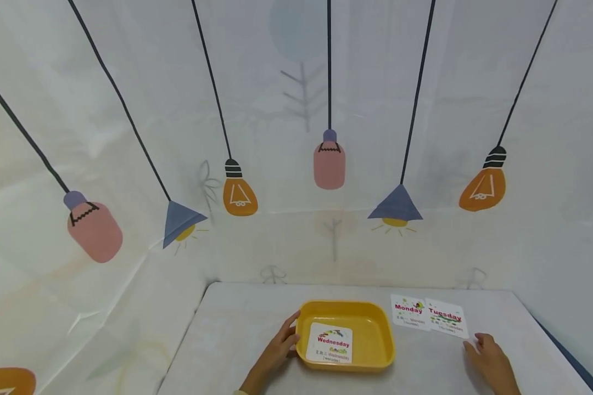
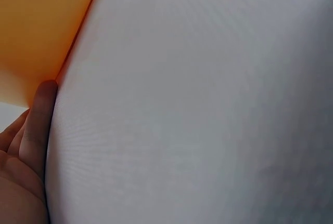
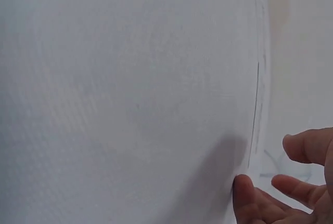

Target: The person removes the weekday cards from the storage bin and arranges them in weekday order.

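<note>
In the head view, a yellow plastic tray (image 1: 370, 343) sits on the table, a Wednesday card (image 1: 329, 344) lying inside toward its left. My left hand (image 1: 278, 349) touches the tray's left side with extended fingers; the left wrist view shows a straight finger (image 2: 40, 125) against the tray's orange-looking wall (image 2: 41, 31), low by the tabletop. To the tray's right lie a Monday card (image 1: 409, 311) and a Tuesday card (image 1: 447, 318), side by side. Just below the Tuesday card's right corner is my right hand (image 1: 492, 365), loosely bent and holding nothing; its fingers (image 3: 244, 195) are spread.
A white-covered table (image 1: 247, 307) carries everything. Behind it and at the left hangs a pale wall sheet (image 1: 277, 241) printed with hanging lamps and bulbs. The table's right edge (image 1: 555, 334) slants down past my right hand.
</note>
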{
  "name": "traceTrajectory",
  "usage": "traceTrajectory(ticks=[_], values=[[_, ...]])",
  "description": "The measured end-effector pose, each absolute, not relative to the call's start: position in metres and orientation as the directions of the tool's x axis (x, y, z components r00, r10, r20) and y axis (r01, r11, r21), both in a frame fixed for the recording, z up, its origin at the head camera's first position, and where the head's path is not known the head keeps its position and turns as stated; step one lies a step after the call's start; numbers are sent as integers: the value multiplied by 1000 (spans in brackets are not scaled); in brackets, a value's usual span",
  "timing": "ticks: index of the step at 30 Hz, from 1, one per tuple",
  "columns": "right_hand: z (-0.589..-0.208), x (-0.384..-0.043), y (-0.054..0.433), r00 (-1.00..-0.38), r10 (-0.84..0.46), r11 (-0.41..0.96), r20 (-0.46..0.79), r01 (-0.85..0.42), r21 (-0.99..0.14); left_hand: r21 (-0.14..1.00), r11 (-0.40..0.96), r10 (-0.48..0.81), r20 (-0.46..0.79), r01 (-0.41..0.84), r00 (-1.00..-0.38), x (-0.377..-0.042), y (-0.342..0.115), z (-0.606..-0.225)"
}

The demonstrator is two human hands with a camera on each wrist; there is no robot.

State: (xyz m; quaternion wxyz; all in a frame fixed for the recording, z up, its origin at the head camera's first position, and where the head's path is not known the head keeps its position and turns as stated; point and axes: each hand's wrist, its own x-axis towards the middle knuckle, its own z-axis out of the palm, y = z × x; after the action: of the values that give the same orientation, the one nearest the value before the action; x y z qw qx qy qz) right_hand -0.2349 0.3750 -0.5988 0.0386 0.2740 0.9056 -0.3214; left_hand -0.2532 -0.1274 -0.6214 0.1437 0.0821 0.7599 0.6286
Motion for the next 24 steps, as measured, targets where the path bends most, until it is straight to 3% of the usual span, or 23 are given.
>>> traceTrajectory(ticks=[4, 11, 15, 24], values=[[-593, -230, 371, -879, 408, 661, -245, 470, -584, 981, 190, 320, -99, -39, -942, -253, -128, -620], [-573, -224, 351, -983, 159, 769, -87, 179, -614, 984, 168, 334, -110, -56, -936, -252, -128, -621], [-562, -221, 327, -996, 85, 780, 14, 58, -623, 983, 174, 326, -108, -53, -939, -251, -127, -622], [-539, -222, 283, -999, -22, 730, 50, -50, -681, 983, 174, 326, -118, -63, -938, -251, -128, -621]])
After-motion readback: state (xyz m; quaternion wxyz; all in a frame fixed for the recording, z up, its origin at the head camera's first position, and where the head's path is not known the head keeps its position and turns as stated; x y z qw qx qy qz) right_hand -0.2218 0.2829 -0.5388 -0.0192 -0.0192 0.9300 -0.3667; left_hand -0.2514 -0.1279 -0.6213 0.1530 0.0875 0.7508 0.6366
